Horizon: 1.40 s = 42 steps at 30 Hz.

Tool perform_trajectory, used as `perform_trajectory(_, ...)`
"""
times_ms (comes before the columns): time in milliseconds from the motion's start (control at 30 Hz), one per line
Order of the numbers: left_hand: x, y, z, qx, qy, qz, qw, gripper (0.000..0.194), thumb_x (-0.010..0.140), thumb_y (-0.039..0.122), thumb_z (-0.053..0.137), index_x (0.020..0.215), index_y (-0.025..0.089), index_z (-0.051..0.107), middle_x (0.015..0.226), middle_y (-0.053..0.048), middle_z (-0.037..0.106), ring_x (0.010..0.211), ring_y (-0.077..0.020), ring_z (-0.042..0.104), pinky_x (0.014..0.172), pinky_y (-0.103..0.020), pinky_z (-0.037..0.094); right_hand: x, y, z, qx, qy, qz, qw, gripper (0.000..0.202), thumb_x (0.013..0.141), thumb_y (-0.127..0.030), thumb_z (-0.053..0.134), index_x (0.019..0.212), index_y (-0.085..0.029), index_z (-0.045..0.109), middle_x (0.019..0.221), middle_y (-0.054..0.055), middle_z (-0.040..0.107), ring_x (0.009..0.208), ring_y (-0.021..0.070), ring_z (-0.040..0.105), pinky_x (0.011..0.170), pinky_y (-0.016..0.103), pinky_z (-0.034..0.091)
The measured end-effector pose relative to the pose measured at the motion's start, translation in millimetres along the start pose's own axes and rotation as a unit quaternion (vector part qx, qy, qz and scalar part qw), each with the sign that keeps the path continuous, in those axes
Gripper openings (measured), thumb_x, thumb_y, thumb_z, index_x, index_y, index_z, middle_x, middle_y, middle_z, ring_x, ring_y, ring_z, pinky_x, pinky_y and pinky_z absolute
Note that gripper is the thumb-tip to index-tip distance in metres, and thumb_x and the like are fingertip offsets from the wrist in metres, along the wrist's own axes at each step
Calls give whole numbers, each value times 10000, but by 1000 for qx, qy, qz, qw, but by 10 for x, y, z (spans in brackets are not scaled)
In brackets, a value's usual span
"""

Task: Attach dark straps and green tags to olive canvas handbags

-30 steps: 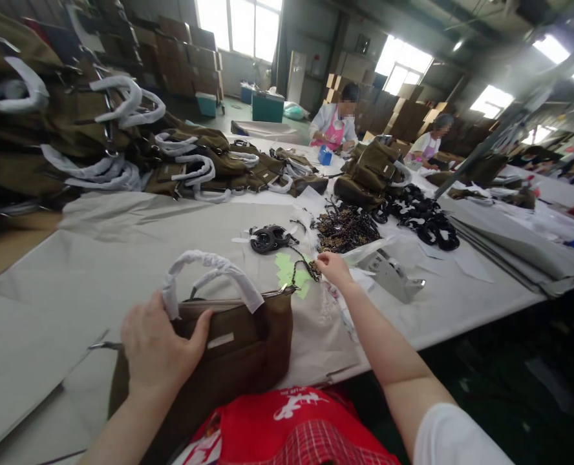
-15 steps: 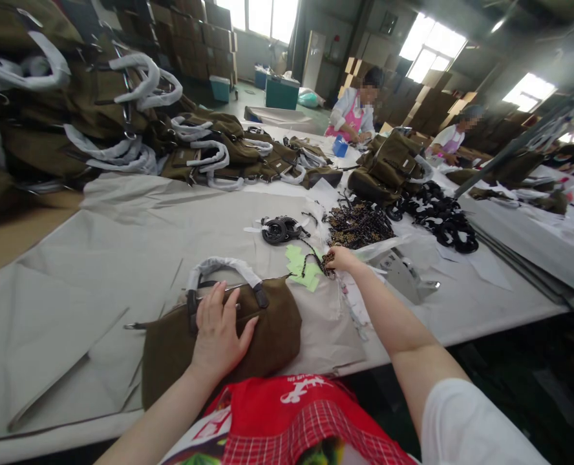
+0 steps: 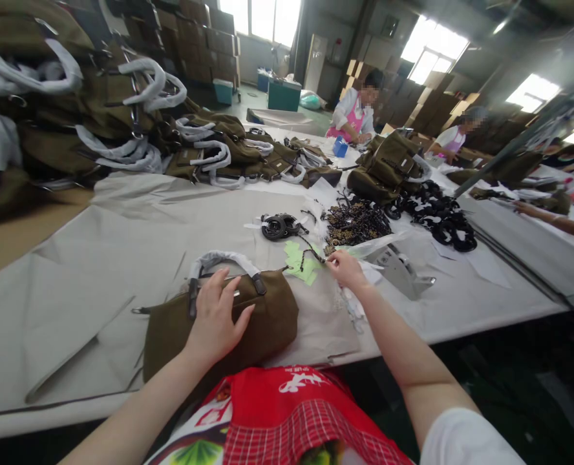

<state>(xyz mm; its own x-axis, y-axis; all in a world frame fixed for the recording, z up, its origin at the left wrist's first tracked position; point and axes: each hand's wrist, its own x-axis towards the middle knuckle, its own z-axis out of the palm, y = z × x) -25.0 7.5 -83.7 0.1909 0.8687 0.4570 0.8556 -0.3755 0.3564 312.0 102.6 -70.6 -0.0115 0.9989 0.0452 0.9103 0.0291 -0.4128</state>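
Note:
On the table in front of me lies an olive-brown handbag (image 3: 267,316) with dark end pieces and a wrapped handle (image 3: 226,257). My left hand (image 3: 216,320) rests on its top near the zipper, fingers spread. Farther right, my right hand (image 3: 346,268) pinches the end of a thin black braided cord (image 3: 311,248). That cord trails over pale green paper slips (image 3: 297,261) toward a coiled black strap (image 3: 280,227). Just beyond my right hand is a heap of black and gold cords (image 3: 357,223).
Olive bags (image 3: 238,145) with wrapped handles are piled at the left and back. A grey tape dispenser (image 3: 403,274) stands right of my right hand, with black coiled straps (image 3: 449,226) behind it. Two people in pink aprons work across the table; another person's arm (image 3: 553,216) reaches in at right.
My right hand has shifted slightly toward me and now pinches the cord's end; the gold bunch at its fingers is no longer seen there. My left hand's fingers have lifted a little on the bag.

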Motion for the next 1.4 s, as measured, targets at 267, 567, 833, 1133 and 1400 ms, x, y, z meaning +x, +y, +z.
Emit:
perform_trajectory(267, 463, 538, -593, -205, -35, 29, 978, 424, 895, 340, 552, 1291, 190, 525, 1345, -140, 550, 1261, -282, 505, 1074, -467, 413, -537, -798, -638, 433, -46, -71, 897, 271, 852, -449, 646, 800, -184, 625, 684, 13, 669, 601, 139, 606, 569, 265, 495)
perform_trajectory(567, 541, 878, -469, -558, -201, -108, 798, 269, 832, 403, 645, 757, 145, 627, 711, -38, 661, 646, -141, 595, 621, -260, 485, -926, -1189, -313, 532, -104, -25, 840, 328, 795, -490, 712, 687, -185, 656, 623, -1, 634, 547, 121, 534, 530, 255, 453)
perform_trajectory(833, 462, 737, -414, -546, -164, -190, 799, 267, 790, 404, 699, 777, 138, 685, 688, -38, 667, 578, -120, 554, 546, -239, 448, -976, -1182, -184, 502, -65, -87, 858, 204, 852, -403, 674, 814, -203, 676, 764, 18, 655, 712, 163, 581, 662, 293, 491)
perform_trajectory(1133, 385, 833, -407, -374, -47, -59, 924, 127, 852, 211, 591, 866, 191, 716, 868, -60, 733, 816, -189, 663, 783, -308, 515, -1104, -1371, -117, 313, 75, -192, 927, 230, 947, -300, 530, 1103, -266, 694, 1076, 76, 705, 1034, 249, 638, 921, 401, 505)
perform_trajectory(1400, 516, 761, -556, -290, -27, -32, 956, 205, 882, 231, 558, 1031, 168, 683, 797, -45, 653, 710, -160, 583, 688, -280, 475, -1033, -1292, -40, 455, -24, -114, 883, 323, 979, -422, 453, 964, -232, 714, 973, 49, 720, 933, 222, 658, 885, 371, 520)
